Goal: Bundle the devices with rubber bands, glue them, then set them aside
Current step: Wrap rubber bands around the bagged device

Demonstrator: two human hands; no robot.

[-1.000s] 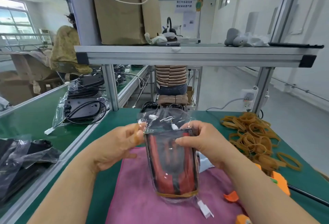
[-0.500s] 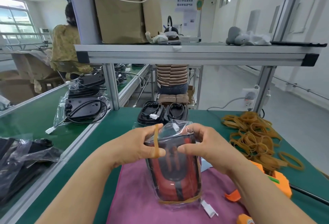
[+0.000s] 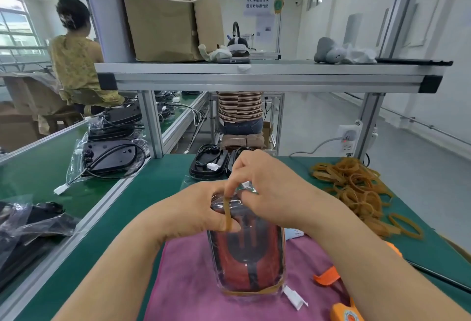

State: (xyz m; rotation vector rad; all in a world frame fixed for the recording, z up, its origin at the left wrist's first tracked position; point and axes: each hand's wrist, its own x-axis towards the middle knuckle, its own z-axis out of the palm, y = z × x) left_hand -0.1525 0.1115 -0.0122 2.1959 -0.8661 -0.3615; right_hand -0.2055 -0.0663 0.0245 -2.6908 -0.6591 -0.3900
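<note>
A red and black device in a clear plastic bag point(image 3: 248, 257) stands tilted on a pink cloth point(image 3: 193, 287). One tan rubber band circles its near end. My left hand point(image 3: 201, 208) grips the bag's far left corner, with a second rubber band point(image 3: 227, 215) stretched over its thumb. My right hand point(image 3: 265, 188) pinches that band at the bag's top edge and pulls it up. The bag's far end is hidden behind my fingers.
A heap of loose rubber bands point(image 3: 356, 188) lies at the right. Black devices with cables point(image 3: 214, 165) sit behind my hands, more bagged ones point(image 3: 112, 152) on the left bench. Orange tools point(image 3: 346, 313) lie at the near right. A shelf point(image 3: 254, 76) spans overhead.
The bag has dropped lower onto the cloth. My right hand has shifted from the bag's right edge to its top and taken hold of the band that my left thumb carries.
</note>
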